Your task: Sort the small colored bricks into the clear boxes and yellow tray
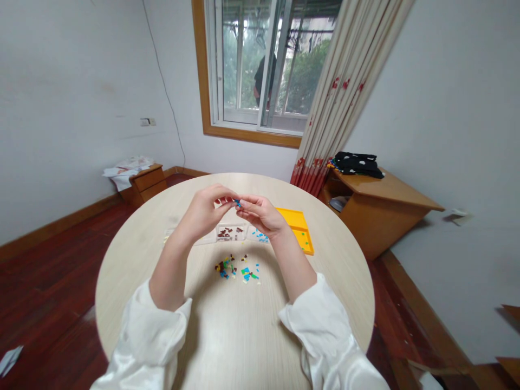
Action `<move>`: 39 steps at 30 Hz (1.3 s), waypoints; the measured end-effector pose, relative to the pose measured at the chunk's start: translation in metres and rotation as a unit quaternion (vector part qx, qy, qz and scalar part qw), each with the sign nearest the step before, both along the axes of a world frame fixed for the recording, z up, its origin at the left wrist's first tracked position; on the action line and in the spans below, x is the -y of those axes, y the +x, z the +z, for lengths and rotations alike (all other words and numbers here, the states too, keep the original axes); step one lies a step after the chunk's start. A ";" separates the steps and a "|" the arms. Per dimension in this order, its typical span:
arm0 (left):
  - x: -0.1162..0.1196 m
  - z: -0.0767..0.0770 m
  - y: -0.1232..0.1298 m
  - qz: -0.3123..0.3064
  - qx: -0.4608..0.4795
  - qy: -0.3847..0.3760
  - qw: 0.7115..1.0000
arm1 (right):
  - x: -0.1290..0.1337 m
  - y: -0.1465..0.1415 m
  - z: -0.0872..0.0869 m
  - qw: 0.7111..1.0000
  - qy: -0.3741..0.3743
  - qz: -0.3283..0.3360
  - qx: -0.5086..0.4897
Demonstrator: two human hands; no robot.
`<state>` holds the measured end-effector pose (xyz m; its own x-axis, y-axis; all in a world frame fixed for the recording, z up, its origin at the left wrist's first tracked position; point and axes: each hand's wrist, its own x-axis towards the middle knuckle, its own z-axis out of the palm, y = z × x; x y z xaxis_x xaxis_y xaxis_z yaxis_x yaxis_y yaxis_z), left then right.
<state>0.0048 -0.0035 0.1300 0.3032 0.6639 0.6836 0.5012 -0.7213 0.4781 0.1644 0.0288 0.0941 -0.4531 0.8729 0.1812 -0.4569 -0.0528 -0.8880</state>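
Observation:
Small blue toy bricks (238, 203) are pinched between the fingertips of both hands, held up over the far half of the round table. My left hand (209, 208) closes on them from the left, and my right hand (262, 213) from the right. How many bricks are in the pinch is too small to tell. Below the hands lies a pile of mixed brown, yellow, blue and green bricks (225, 266). Right of it is a smaller group of green and blue bricks (249, 273). Behind them, brown bricks (231, 232) fill part of a clear tray.
The clear compartment tray (209, 237) also holds blue bricks (260, 235), partly behind my right arm. A yellow box (294, 218) with a few green pieces stands right of it. Beyond the round table (142, 281) are a wooden desk (382, 189) and a curtain (345, 70).

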 end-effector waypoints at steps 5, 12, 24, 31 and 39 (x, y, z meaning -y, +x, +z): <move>0.000 0.001 0.000 0.011 0.014 0.011 1.000 | 0.000 0.001 0.003 1.000 0.005 -0.009 -0.001; 0.002 0.003 0.002 0.023 0.040 0.036 0.998 | 0.000 0.002 0.005 0.998 0.029 -0.056 -0.005; 0.006 0.004 0.004 0.033 0.080 0.054 0.995 | 0.014 0.000 0.019 0.986 0.080 -0.143 0.003; 0.009 0.005 0.004 0.034 0.087 0.064 0.994 | 0.021 0.000 0.025 0.983 0.096 -0.158 0.010; 0.010 0.006 0.006 0.035 0.093 0.075 0.992 | 0.021 -0.004 0.025 0.969 0.139 -0.202 0.014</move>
